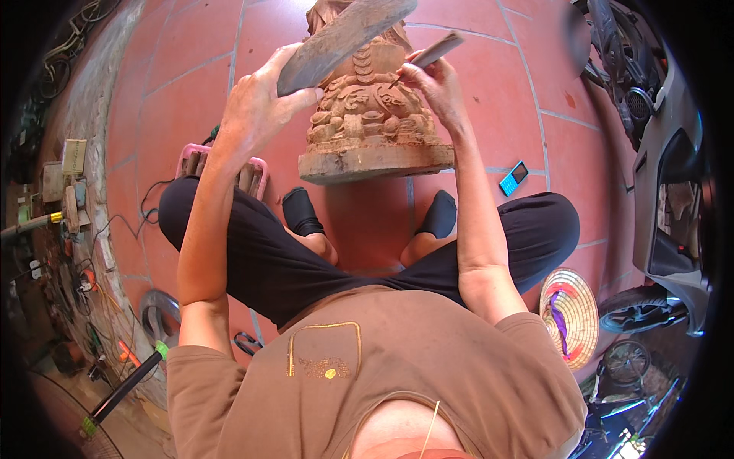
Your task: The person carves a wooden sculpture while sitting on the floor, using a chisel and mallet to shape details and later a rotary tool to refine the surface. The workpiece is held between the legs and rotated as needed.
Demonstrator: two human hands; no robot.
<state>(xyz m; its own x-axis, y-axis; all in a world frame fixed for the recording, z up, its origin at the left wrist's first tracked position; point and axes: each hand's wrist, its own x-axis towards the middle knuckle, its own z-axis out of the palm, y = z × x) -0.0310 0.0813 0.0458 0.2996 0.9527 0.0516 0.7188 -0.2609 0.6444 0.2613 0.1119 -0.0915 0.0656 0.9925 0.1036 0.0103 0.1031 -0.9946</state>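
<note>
The wooden carving (372, 122) sits on the floor ahead, between my hands, its top cut off and partly behind a wooden bat (344, 43). My left hand (264, 96) grips the bat's near end, fingers mostly hidden; my right (434, 83) closes in a pinch round a chisel (441, 47).

There are two hands (258, 103), one carved statue (375, 115), one wooden bat (336, 50), one chisel (442, 48), two socks (303, 213), one phone (514, 178), one straw hat (579, 315) and one pink basket (263, 171).
</note>
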